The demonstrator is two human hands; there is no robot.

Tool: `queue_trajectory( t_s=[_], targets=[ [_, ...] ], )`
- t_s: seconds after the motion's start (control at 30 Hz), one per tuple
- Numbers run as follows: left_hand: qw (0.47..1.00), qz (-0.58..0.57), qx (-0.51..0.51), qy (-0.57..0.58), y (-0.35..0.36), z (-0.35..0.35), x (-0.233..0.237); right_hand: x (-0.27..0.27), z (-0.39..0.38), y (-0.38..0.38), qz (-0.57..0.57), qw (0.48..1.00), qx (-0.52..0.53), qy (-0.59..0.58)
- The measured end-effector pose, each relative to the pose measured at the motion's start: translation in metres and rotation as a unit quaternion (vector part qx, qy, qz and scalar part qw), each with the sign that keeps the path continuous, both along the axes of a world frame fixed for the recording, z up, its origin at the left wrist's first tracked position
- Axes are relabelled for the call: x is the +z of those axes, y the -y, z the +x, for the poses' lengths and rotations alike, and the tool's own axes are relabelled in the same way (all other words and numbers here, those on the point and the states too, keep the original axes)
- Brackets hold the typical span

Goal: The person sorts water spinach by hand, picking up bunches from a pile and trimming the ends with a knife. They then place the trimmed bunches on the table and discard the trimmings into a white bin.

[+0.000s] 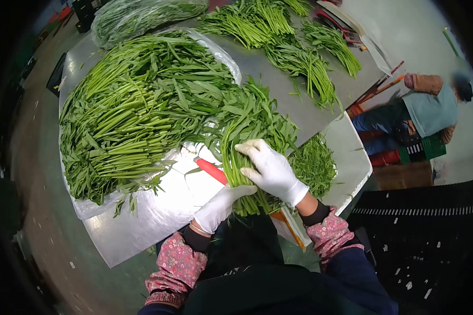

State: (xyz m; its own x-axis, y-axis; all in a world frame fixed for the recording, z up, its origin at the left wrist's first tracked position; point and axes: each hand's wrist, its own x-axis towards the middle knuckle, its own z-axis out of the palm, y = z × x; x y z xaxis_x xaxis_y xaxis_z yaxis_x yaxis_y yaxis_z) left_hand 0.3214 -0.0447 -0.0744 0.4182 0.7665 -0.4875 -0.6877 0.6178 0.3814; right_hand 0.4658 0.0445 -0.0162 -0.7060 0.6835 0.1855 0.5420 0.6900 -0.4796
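A bunch of long-stemmed water spinach (pixel 231 157) is in my two white-gloved hands, its leaves spreading over the metal table and its stem ends pointing toward me. My left hand (pixel 218 207) is closed around the lower stems from the left, thumb across them. From the right, my right hand (pixel 270 170) grips the stems higher up, with its fingers curled over them. Just left of the bunch lies a red handle (pixel 211 171), its lower end right by my left hand; the rest of that tool is hidden.
A large heap of water spinach (pixel 126 115) lies on plastic to the left. Separate bunches (pixel 305 68) rest at the back of the metal table (pixel 129 231). Loose trimmings (pixel 315 165) fill a white container (pixel 352 152) at right. A person (pixel 428 107) stands beyond, near crates.
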Motion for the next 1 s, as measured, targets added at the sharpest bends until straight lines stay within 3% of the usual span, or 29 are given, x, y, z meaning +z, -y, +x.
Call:
queue_trajectory(
  t_s=[0.07,0.2,0.3,0.53,0.73,0.87,1.0],
  targets=[
    [1.0,0.005,0.008,0.008,0.002,-0.006,0.006,0.001,0.002,-0.005,-0.072,0.997,-0.008,0.016],
    [0.999,0.015,0.014,0.044,0.003,-0.011,-0.001,-0.006,0.005,-0.01,-0.094,0.995,0.004,0.024],
    [0.997,0.079,0.013,-0.007,0.001,-0.009,-0.015,-0.011,0.004,-0.006,-0.019,0.998,0.0,0.052],
    [0.999,0.027,0.018,0.014,-0.001,-0.007,-0.006,-0.004,-0.002,-0.003,0.05,0.99,0.019,0.133],
    [0.997,0.049,0.055,0.01,-0.001,-0.002,-0.013,-0.01,-0.011,0.006,0.27,0.962,-0.005,0.052],
    [0.996,0.068,0.053,-0.016,0.001,0.006,-0.021,-0.019,-0.001,0.004,0.257,0.964,0.045,0.053],
    [0.997,0.056,0.051,-0.015,0.001,0.011,-0.03,-0.033,-0.001,0.003,0.194,0.981,0.029,0.001]
  ],
)
